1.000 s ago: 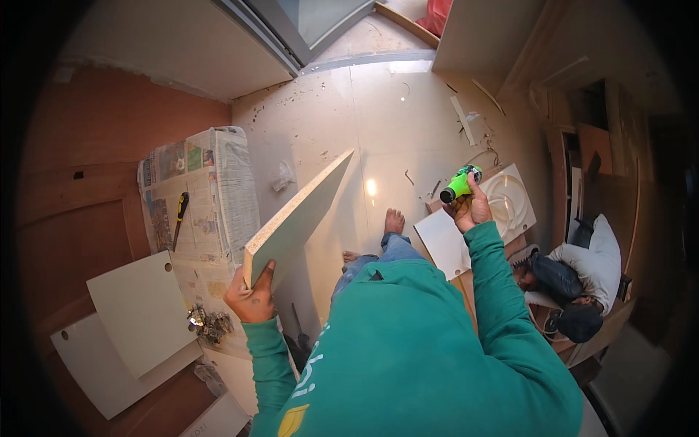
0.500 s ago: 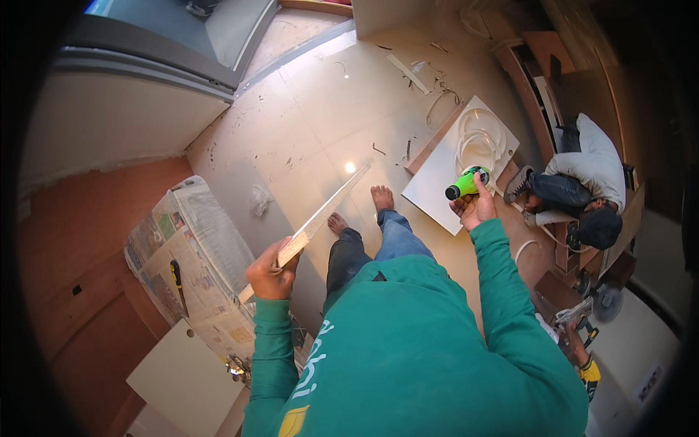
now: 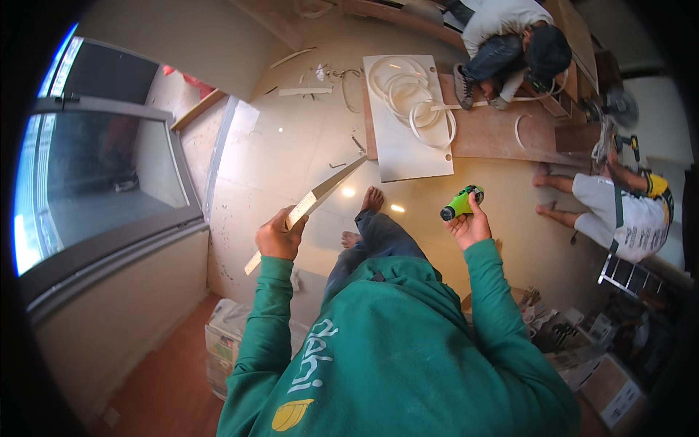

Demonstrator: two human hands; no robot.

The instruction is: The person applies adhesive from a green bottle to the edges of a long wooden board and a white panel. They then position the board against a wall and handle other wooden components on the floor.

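My left hand (image 3: pixel 280 233) is closed round a long, narrow wooden board (image 3: pixel 324 191) with a pale edge, tilted away from me toward the far right. Its short lower end sticks out below the fist. My right hand (image 3: pixel 470 224) grips a bright green, bottle-shaped object (image 3: pixel 459 204) with a black end pointing left; I cannot make out its exact kind. Both hands are held well apart in front of my body, above the floor. Past the board's far tip lies a white panel (image 3: pixel 408 169) with coils of white edging strip (image 3: pixel 408 91) on it.
A crouching person (image 3: pixel 502 51) works beside a brown board (image 3: pixel 495 131) at the far right. Another person (image 3: pixel 626 211) with a drill (image 3: pixel 628 146) is at the right. A framed glass door (image 3: pixel 109 167) stands at the left, a wrapped stack (image 3: pixel 222 342) below it. Scraps (image 3: pixel 306 91) litter the floor.
My body and view have turned to the right, so the panel and crouching person now appear farther left and higher. The second person has come into fuller view. Both hands keep their holds.
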